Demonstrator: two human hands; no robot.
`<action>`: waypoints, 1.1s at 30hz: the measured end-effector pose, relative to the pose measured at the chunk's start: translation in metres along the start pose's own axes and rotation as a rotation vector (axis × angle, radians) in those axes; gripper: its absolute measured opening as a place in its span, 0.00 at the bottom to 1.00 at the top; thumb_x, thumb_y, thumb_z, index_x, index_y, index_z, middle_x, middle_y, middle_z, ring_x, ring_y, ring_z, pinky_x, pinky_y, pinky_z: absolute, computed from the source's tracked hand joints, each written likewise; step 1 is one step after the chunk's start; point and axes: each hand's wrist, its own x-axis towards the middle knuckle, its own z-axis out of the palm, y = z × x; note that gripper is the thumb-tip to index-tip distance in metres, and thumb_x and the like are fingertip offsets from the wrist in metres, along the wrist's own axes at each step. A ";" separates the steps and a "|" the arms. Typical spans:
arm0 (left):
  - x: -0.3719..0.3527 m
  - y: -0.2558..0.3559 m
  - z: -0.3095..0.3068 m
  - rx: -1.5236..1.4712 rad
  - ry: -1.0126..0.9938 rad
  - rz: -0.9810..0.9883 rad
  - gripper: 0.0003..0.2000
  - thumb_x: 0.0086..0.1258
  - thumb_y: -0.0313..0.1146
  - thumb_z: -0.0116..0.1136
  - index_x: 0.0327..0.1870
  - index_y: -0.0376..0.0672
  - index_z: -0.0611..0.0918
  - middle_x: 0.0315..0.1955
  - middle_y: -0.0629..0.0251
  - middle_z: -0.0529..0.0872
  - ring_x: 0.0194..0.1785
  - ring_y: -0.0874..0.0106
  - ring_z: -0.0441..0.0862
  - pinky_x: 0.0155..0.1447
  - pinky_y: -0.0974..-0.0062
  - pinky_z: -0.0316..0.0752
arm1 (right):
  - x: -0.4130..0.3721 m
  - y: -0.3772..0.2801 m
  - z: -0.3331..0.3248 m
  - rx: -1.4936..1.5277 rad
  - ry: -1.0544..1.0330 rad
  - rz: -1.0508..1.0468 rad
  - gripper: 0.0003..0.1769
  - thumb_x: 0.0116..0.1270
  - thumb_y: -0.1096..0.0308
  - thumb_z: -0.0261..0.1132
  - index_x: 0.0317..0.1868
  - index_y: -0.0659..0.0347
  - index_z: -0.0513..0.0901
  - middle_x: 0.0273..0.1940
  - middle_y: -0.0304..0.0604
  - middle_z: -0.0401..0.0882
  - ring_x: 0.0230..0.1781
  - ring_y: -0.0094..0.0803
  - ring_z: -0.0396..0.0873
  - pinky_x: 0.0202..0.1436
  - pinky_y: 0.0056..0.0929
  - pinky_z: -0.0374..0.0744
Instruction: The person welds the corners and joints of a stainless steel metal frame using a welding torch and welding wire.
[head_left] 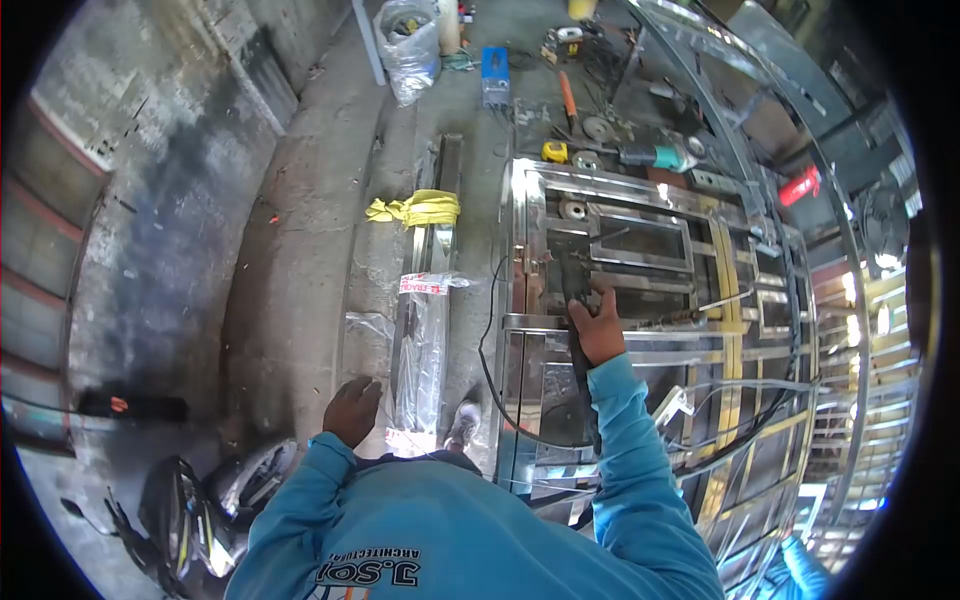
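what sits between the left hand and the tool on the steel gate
The plastic-wrapped tube bundle and the near edge of the steel gate lie between the left hand and the dark tool, which the right hand holds on the gate.

Sweatshirt sleeve (pixel 625 440) light blue, plain; dark block lettering across the same garment's back. Tool (pixel 575 280) in the right hand (pixel 598 330) black, with black cable. Gate frame (pixel 640 240) mirror-bright silver, crossed by gold-yellow bars in a rectangular grid. Cloth (pixel 420 209) bright yellow, knotted over a bundle in clear plastic; its label (pixel 424 284) white with red print. Box (pixel 495 75) mid-blue. Grinder (pixel 660 157) teal body, dark grey head. Tape measure (pixel 555 151) yellow. Long-handled tool (pixel 567 95) orange. Object at the far edge (pixel 800 185) red. Floor (pixel 300 250) grey concrete, mottled with sooty black patches. Shoe (pixel 462 425) whitish-grey.
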 end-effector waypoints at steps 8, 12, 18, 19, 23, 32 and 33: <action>0.166 0.118 -0.038 0.002 0.160 0.438 0.17 0.65 0.23 0.65 0.57 0.41 0.86 0.54 0.56 0.85 0.55 0.55 0.85 0.60 0.61 0.82 | 0.010 -0.003 -0.002 -0.031 -0.073 0.097 0.31 0.68 0.55 0.69 0.68 0.57 0.74 0.50 0.63 0.85 0.48 0.60 0.85 0.54 0.50 0.81; 0.189 0.152 -0.016 -0.020 0.122 0.532 0.19 0.66 0.23 0.65 0.59 0.41 0.85 0.54 0.56 0.85 0.55 0.56 0.85 0.60 0.62 0.83 | 0.014 0.009 0.002 -0.024 -0.065 -0.009 0.31 0.68 0.55 0.69 0.67 0.60 0.74 0.51 0.64 0.86 0.52 0.60 0.85 0.58 0.48 0.80; 0.206 0.172 -0.016 -0.044 0.090 0.540 0.20 0.66 0.23 0.65 0.61 0.41 0.83 0.56 0.54 0.84 0.56 0.54 0.85 0.59 0.60 0.83 | 0.013 0.005 0.000 0.080 -0.114 0.083 0.29 0.69 0.56 0.67 0.65 0.61 0.74 0.51 0.65 0.85 0.53 0.61 0.85 0.58 0.48 0.80; 0.209 0.174 -0.015 -0.059 0.103 0.523 0.21 0.66 0.23 0.65 0.62 0.40 0.83 0.56 0.53 0.84 0.56 0.54 0.85 0.59 0.60 0.83 | 0.015 0.007 0.001 0.046 -0.102 0.016 0.29 0.69 0.56 0.67 0.65 0.61 0.74 0.51 0.65 0.85 0.53 0.61 0.85 0.58 0.48 0.80; 0.215 0.174 -0.002 -0.136 0.167 0.468 0.21 0.67 0.22 0.66 0.62 0.41 0.83 0.56 0.52 0.84 0.56 0.52 0.85 0.58 0.58 0.84 | 0.014 0.013 0.000 0.007 -0.041 -0.091 0.29 0.69 0.57 0.67 0.66 0.61 0.73 0.51 0.66 0.85 0.53 0.61 0.85 0.58 0.48 0.81; 0.216 0.193 0.035 -0.290 0.043 0.484 0.20 0.69 0.18 0.65 0.62 0.39 0.84 0.57 0.49 0.84 0.59 0.50 0.85 0.60 0.59 0.85 | 0.004 0.007 -0.023 0.092 0.025 0.002 0.33 0.67 0.58 0.69 0.69 0.61 0.72 0.51 0.65 0.85 0.53 0.61 0.85 0.59 0.48 0.80; 0.216 0.190 0.040 -0.237 0.062 0.508 0.21 0.68 0.18 0.65 0.63 0.40 0.84 0.57 0.50 0.84 0.60 0.50 0.85 0.60 0.58 0.85 | 0.004 0.001 -0.027 0.080 0.002 0.024 0.32 0.68 0.58 0.69 0.69 0.61 0.72 0.51 0.65 0.85 0.53 0.60 0.85 0.59 0.48 0.80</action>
